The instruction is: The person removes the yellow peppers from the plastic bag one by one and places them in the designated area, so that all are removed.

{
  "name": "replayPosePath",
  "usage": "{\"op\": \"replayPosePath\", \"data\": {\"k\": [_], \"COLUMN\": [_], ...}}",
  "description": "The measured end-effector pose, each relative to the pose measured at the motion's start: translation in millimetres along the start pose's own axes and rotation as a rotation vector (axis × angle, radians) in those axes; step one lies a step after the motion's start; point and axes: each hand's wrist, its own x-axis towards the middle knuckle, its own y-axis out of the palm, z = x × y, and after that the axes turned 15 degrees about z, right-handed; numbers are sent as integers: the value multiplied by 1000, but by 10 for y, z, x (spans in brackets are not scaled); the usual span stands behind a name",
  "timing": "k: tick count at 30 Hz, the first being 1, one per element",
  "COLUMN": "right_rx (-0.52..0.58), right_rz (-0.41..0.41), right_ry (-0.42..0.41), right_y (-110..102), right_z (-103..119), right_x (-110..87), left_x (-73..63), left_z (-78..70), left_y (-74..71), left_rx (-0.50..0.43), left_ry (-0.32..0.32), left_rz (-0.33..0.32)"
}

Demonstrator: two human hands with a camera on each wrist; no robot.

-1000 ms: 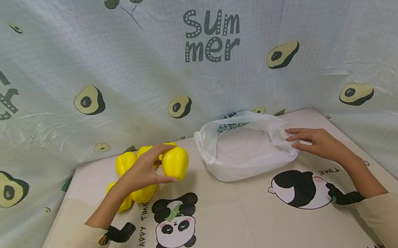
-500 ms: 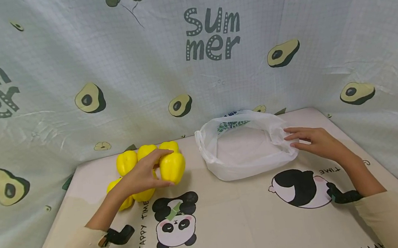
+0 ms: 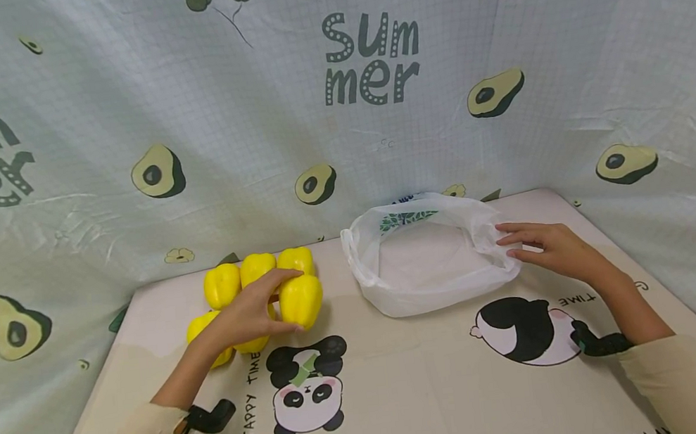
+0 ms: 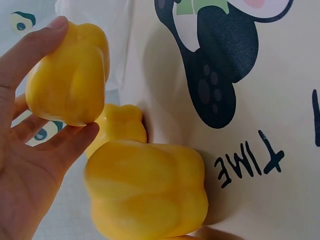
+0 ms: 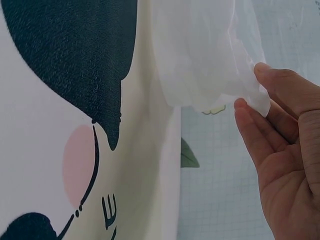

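My left hand (image 3: 246,315) grips a yellow bell pepper (image 3: 302,302) between thumb and fingers. In the left wrist view the held pepper (image 4: 72,75) is raised over the others, thumb at its top. Several more yellow bell peppers (image 3: 222,287) lie grouped on the table at the left, some partly covered by the hand. Over at the right, my right hand (image 3: 555,248) holds the side of a white plastic bag (image 3: 439,298), whose mouth is spread wide. In the right wrist view the bag's edge (image 5: 225,75) runs between the thumb and fingers.
A table with a panda-printed cloth (image 3: 399,395) carries everything. Behind it hangs a pale curtain (image 3: 380,157) with avocado prints, meeting the table's back edge. The bag stands near that edge, right of the peppers.
My left hand has brought the held pepper slightly down and to the left, and the peppers behind it show more. The right hand and the bag have stayed nearly still.
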Motion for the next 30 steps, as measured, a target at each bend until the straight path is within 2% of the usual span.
{"op": "replayPosePath", "data": {"k": [9, 19, 25, 30], "right_rx": [55, 40, 41, 43], "right_rz": [8, 7, 5, 13], "right_ry": [-3, 5, 4, 2], "right_y": [7, -3, -1, 0], "right_z": [-11, -24, -26, -29], "right_x": [27, 41, 49, 66], "left_x": [5, 6, 21, 45], "left_z": [12, -2, -15, -18], "left_y": [35, 38, 16, -28], "left_rx": [-39, -48, -82, 9], "left_ry": [-26, -59, -58, -29], "left_rz": [28, 35, 76, 117]}}
